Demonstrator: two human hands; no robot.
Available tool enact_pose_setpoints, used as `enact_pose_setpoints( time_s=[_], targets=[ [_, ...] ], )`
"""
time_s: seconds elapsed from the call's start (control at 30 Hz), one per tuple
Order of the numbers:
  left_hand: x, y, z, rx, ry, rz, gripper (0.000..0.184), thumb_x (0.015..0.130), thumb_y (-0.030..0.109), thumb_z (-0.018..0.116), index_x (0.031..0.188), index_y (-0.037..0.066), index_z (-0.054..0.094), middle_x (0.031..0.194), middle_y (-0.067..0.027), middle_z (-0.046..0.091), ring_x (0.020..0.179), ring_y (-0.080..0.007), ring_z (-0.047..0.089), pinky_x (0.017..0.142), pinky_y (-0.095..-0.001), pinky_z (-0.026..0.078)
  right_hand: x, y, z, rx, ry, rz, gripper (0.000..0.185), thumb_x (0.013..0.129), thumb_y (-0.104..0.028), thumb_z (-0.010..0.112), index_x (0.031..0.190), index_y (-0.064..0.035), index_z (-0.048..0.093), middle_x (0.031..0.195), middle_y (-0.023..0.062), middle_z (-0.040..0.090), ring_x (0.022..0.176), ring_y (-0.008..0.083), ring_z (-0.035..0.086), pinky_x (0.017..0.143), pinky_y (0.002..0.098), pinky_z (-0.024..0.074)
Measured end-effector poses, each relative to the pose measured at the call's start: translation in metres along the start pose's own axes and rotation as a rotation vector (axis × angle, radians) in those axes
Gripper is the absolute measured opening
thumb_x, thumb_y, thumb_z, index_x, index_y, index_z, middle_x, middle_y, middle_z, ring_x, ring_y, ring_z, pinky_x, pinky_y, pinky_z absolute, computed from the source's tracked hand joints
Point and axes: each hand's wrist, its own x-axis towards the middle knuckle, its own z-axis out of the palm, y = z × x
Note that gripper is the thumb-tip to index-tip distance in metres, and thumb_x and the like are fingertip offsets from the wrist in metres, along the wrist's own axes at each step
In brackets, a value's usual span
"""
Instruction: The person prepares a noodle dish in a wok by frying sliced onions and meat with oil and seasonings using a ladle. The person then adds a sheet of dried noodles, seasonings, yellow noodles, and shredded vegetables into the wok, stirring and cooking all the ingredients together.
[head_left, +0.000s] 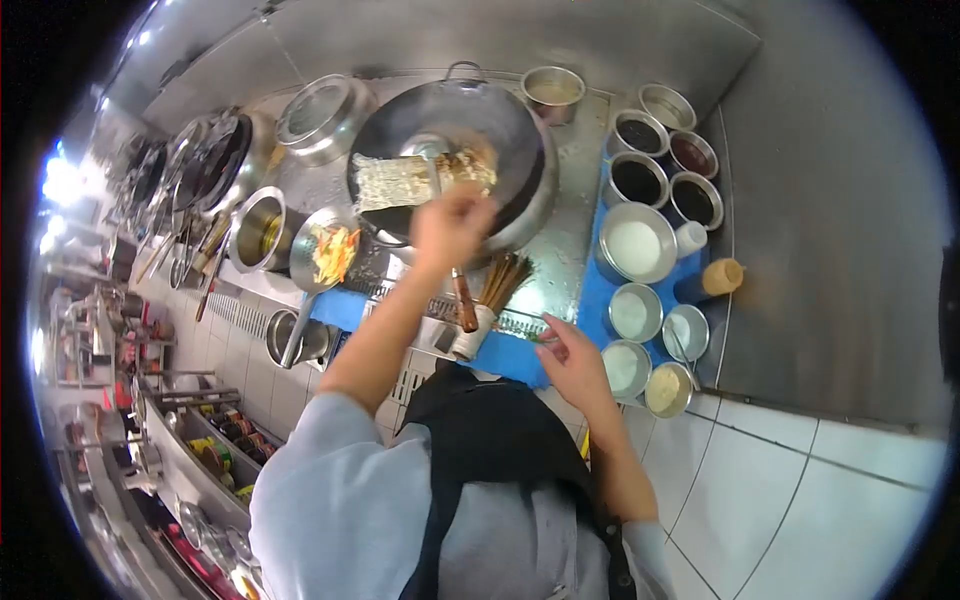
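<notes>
Above the near part of a large dark wok (500, 115) is my left hand (452, 228), its fingers curled and slightly blurred; what is in them, if anything, is hidden. Just beyond it, a rectangular slab of pale noodles (392, 184) lies in the wok, browner and blurred at its right end. A ladle (465, 305) rests with its bowl in the wok, and its wooden-ended handle passes beneath my left hand. My right hand (578, 365) is over the counter's front edge, fingers apart, holding nothing visible. Left of it lies a bamboo wok brush (490, 305).
Metal pots of sauces and powders, one with white contents (633, 248), stand on blue cloth at right, near a squeeze bottle (722, 277). A strainer with shredded vegetables (334, 252) and a steel pot (262, 232) are left of the wok. A metal wall (820, 200) borders the right.
</notes>
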Motion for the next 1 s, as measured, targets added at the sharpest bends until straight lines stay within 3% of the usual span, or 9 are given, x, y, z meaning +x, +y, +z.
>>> enact_pose_setpoints(
  time_s=[0.03,0.1,0.2,0.27,0.4,0.53,0.63,0.73,1.0],
  targets=[
    [0.004,-0.023,-0.049,0.103,0.128,-0.015,0.03,0.088,0.021,0.078,0.112,0.003,0.072,0.091,-0.0124,0.077,0.08,-0.0198,0.074,0.074,-0.0348,0.058,0.02,-0.008,0.011,-0.016,-0.033,-0.033,0.057,0.089,-0.015,0.074,0.141,-0.0006,0.057,0.11,0.0118,0.068,0.089,0.0201,0.067,0.08,0.0318,0.056],
    [0.008,-0.061,-0.124,0.492,0.227,-0.028,0.043,0.082,0.02,0.08,0.121,0.005,0.068,0.106,-0.0159,0.073,0.094,-0.0307,0.072,0.084,-0.0424,0.057,0.055,-0.026,0.039,-0.083,-0.062,-0.105,0.063,0.087,-0.018,0.076,0.144,-0.0004,0.055,0.109,0.0126,0.067,0.092,0.023,0.067,0.082,0.0334,0.0558],
    [0.017,-0.123,-0.177,0.712,0.097,-0.011,0.05,0.081,0.023,0.081,0.124,0.004,0.067,0.126,-0.0169,0.066,0.115,-0.035,0.064,0.098,-0.044,0.052,0.096,-0.042,0.094,-0.281,-0.026,-0.23,0.073,0.085,-0.02,0.076,0.149,0.0009,0.048,0.108,0.0137,0.066,0.093,0.0272,0.066,0.082,0.0367,0.0553],
    [0.031,-0.151,-0.184,0.779,0.035,0.081,0.052,0.08,0.025,0.081,0.126,0.006,0.067,0.129,-0.0159,0.065,0.123,-0.0349,0.06,0.104,-0.0448,0.049,0.121,-0.026,0.131,-0.478,0.037,-0.316,0.076,0.084,-0.017,0.075,0.151,0.0038,0.044,0.109,0.0146,0.064,0.093,0.0293,0.065,0.077,0.0388,0.0546],
    [0.065,-0.178,-0.182,0.942,-0.17,0.128,0.053,0.08,0.029,0.079,0.127,0.009,0.068,0.131,-0.012,0.065,0.13,-0.0313,0.055,0.109,-0.046,0.044,0.123,-0.051,0.143,-0.228,0.024,0.031,0.078,0.084,-0.006,0.062,0.158,-0.0071,0.039,0.088,0.0141,0.063,0.081,0.0325,0.064,0.078,0.0392,0.0531],
    [0.101,-0.178,-0.177,1.139,-0.448,0.167,0.045,0.084,0.037,0.077,0.122,0.013,0.073,0.122,-0.0101,0.068,0.121,-0.0295,0.06,0.105,-0.0445,0.044,0.083,-0.048,0.148,0.032,0.053,0.054,0.072,0.095,-0.006,0.057,0.163,-0.0194,0.035,0.079,0.0048,0.06,0.059,0.0139,0.056,0.053,0.0293,0.0461],
    [0.126,-0.187,-0.164,1.251,-0.576,0.31,0.03,0.088,0.032,0.071,0.11,0.013,0.077,0.116,-0.0075,0.07,0.116,-0.0263,0.062,0.101,-0.0415,0.043,0.071,-0.088,0.141,0.351,-0.005,0.412,0.068,0.101,-0.011,0.056,0.164,-0.0241,0.031,0.081,0.0025,0.059,0.058,0.0135,0.055,0.056,0.0312,0.0494],
    [0.139,-0.197,-0.147,1.297,-0.638,0.45,0.023,0.091,0.027,0.065,0.104,0.013,0.078,0.112,-0.0058,0.072,0.114,-0.0248,0.063,0.099,-0.0413,0.043,0.087,-0.086,0.158,0.1,0.07,0.384,0.068,0.102,-0.012,0.054,0.164,-0.0288,0.031,0.071,-0.0005,0.053,0.049,0.0089,0.046,0.041,0.0276,0.0391],
    [0.148,-0.224,-0.115,1.28,-0.663,0.591,0.022,0.094,0.024,0.06,0.102,0.014,0.078,0.108,-0.0047,0.074,0.11,-0.0228,0.065,0.096,-0.0423,0.044,0.096,-0.08,0.188,-0.123,0.176,0.242,0.066,0.103,-0.014,0.054,0.163,-0.0323,0.032,0.065,-0.0014,0.048,0.05,0.0082,0.047,0.045,0.0281,0.0426]
  ],
)
